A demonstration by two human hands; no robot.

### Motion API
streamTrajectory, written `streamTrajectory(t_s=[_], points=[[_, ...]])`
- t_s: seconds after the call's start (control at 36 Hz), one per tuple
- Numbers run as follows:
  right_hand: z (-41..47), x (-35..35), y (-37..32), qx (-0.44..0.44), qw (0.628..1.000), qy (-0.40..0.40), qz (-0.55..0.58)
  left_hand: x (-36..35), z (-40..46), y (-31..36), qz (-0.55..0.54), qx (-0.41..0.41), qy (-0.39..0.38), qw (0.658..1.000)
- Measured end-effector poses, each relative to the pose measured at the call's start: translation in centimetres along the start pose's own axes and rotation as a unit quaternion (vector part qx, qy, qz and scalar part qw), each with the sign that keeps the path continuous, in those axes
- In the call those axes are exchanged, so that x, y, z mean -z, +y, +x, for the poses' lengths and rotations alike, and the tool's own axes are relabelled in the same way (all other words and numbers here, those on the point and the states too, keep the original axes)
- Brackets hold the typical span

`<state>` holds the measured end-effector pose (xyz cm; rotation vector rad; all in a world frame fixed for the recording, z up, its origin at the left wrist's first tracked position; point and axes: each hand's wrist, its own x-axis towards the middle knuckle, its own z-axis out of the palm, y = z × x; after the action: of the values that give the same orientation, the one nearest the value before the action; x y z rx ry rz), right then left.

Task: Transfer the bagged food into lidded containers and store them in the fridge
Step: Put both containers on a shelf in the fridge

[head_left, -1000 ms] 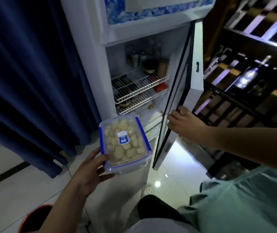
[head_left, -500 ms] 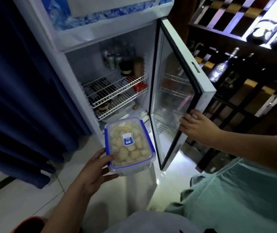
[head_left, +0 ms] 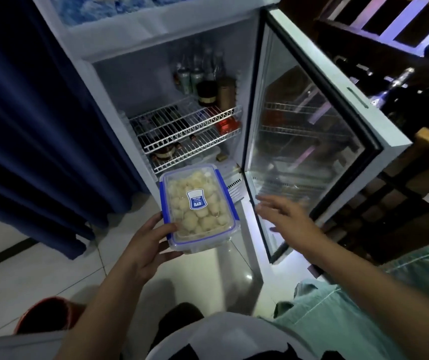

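My left hand (head_left: 144,242) grips the near left corner of a clear lidded container (head_left: 197,206) with blue clips, full of pale round food pieces. It is held level in front of the open fridge (head_left: 130,81). My right hand (head_left: 286,216) hovers to the container's right with fingers spread, touching nothing, in front of the lower part of the glass door (head_left: 309,126), which stands wide open. Inside, wire shelves (head_left: 184,126) carry jars and bottles at the back.
A dark blue curtain (head_left: 26,126) hangs left of the fridge. A dark wooden rack with bottles (head_left: 403,87) stands behind the open door on the right. A red bucket rim (head_left: 44,315) sits on the white tiled floor at lower left.
The fridge door has swung wide open. My right hand let go of the door edge and moved left toward the container, fingers now spread. The container stayed in my left hand.
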<state>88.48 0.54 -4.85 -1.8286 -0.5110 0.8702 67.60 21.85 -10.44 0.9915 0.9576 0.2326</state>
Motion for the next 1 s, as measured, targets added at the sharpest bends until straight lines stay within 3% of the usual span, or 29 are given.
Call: streamTrajectory(t_s=[0.11,0.25,0.72,0.89,1.0], points=[[2.2,-2.0,-0.6,-0.132,0.957,-0.047,0.254,-0.5,0.3,0.7,-0.001,-0.009,0.004,1.0],[5.4,-3.2,-0.7,-0.136,0.935,-0.056,0.322,-1.4,2.1,1.9,-0.003,-0.023,0.021,1.0],[25.2,-3.9,-7.6,-0.12,0.964,-0.029,0.235,-2.5,19.0,11.9,-0.021,-0.008,-0.015,1.0],[32.2,-4.0,-9.4,-0.039,0.99,-0.042,0.131,-3.1,25.7,15.6,-0.043,0.002,0.007,0.999],[37.0,-4.2,-9.1,0.02,0.993,-0.11,0.038,-4.1,29.4,18.0,-0.051,-0.001,0.045,0.998]])
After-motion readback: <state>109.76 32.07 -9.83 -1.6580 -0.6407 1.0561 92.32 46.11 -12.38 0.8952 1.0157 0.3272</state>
